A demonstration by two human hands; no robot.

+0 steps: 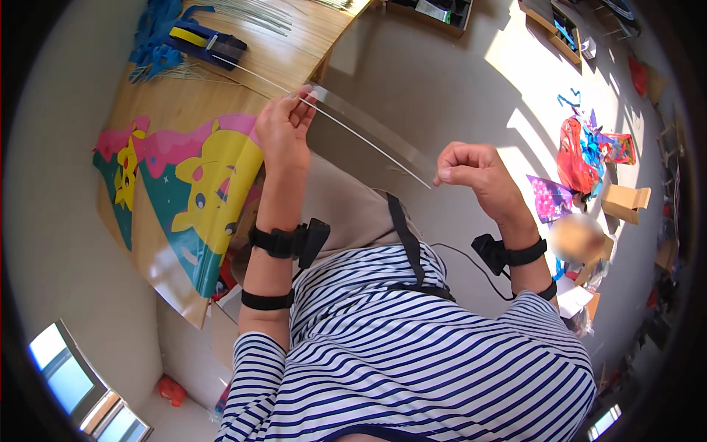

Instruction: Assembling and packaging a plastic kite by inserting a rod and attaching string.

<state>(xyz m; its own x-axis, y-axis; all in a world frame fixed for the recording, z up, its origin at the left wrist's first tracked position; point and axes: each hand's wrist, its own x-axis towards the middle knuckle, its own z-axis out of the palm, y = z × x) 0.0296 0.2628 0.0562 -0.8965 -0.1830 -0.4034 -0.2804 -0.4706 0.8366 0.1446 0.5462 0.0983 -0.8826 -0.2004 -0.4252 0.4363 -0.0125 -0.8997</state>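
Because both the left hand (283,129) and right hand (471,168) pinched the thin rod (368,140) beside the table (294,59), overbending risked snapping it.

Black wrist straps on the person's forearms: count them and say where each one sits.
3 show: two on the left forearm, one on the right wrist. A fourth may hide by the right sleeve.

At ten o'clock, wooden table (294,51) carrying cartoon-printed kite sheet (195,191), blue tape dispenser (206,42), thin rods (254,15); at three o'clock, colourful kites (585,158) and cardboard box (626,202) on floor (442,81).
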